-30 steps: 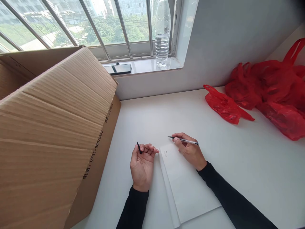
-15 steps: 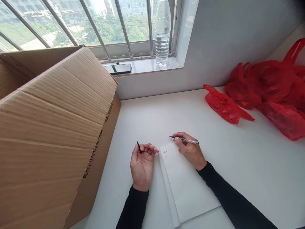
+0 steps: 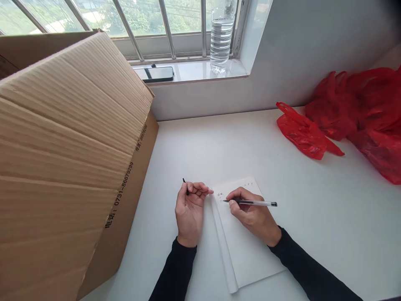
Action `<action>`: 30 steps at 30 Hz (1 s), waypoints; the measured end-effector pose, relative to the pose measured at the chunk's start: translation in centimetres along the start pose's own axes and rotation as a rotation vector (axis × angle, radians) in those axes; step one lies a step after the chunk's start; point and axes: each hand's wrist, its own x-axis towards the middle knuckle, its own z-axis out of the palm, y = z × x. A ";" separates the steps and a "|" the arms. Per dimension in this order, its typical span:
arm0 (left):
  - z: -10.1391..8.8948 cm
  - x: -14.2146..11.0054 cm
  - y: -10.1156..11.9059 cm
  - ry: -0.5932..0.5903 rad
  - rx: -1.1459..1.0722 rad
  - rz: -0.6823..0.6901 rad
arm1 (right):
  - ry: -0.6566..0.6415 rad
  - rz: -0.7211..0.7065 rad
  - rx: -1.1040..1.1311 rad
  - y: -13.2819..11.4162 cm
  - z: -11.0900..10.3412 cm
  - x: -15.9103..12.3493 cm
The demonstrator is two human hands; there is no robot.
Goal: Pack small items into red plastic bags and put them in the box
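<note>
A white sheet of paper lies on the white table, with a few small handwritten marks near its top left. My right hand is closed around a clear pen, its tip touching the paper beside the marks. My left hand rests palm up just left of the paper, fingers curled around a small black pen cap.
A large cardboard box fills the left side. Red plastic bags lie at the back right. On the windowsill stand a water bottle and a dark phone.
My right hand has come down and toward me, bringing the pen tip from above the sheet's top edge onto the paper beside the writing. The camera has tilted down slightly.
</note>
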 end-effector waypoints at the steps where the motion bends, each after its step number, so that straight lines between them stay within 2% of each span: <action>1: 0.0 -0.1 0.0 0.000 0.019 0.006 | 0.004 0.003 -0.009 0.4 0.2 0.1; 5: 0.1 -0.2 -0.2 -0.011 0.082 0.025 | 0.024 -0.028 -0.041 1.1 0.6 0.3; 21: 0.0 0.1 -0.4 -0.007 0.097 0.016 | 0.011 -0.056 -0.026 0.7 0.2 0.1; 30: -0.1 0.1 -0.6 -0.007 0.106 0.015 | 0.060 -0.109 -0.122 0.4 0.5 0.1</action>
